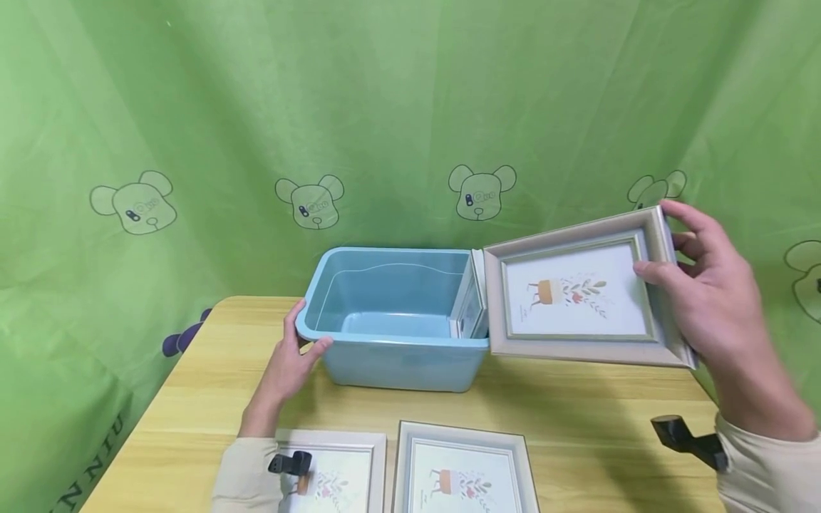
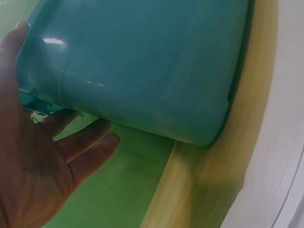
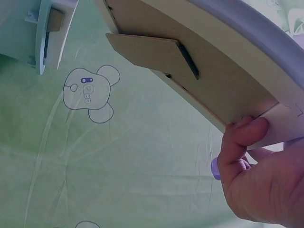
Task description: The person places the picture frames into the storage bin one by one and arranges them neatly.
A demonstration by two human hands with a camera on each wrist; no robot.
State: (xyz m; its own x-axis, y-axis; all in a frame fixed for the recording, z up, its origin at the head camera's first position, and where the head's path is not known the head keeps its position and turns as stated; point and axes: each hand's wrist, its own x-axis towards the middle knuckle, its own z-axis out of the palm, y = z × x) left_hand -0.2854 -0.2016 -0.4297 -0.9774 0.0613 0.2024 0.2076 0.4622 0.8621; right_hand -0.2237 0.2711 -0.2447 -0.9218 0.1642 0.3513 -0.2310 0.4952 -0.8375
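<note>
Tabletop (image 1: 590, 417) room flanks the tub (image 1: 404, 365), left grip (image 1: 285, 369) pinching its rim (image 1: 391, 340), right grip (image 1: 715, 292) a frame's (image 1: 577, 293) edge.

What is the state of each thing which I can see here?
Tub: upright, open-topped, rim held by left hand.
Raised frame: tilted, held by right hand.
Stand on its back: seems swung out.
Frame in tub: standing on edge.
Near left frame: face up on the table, partly hidden by sleeve.
Near right frame: also face up.

Even light brightened my head view, leaving soft shadows on the surface (image 1: 577, 406). My left wrist view was dimmer, with glare on the tub (image 2: 142, 66); my right looked hazy.
</note>
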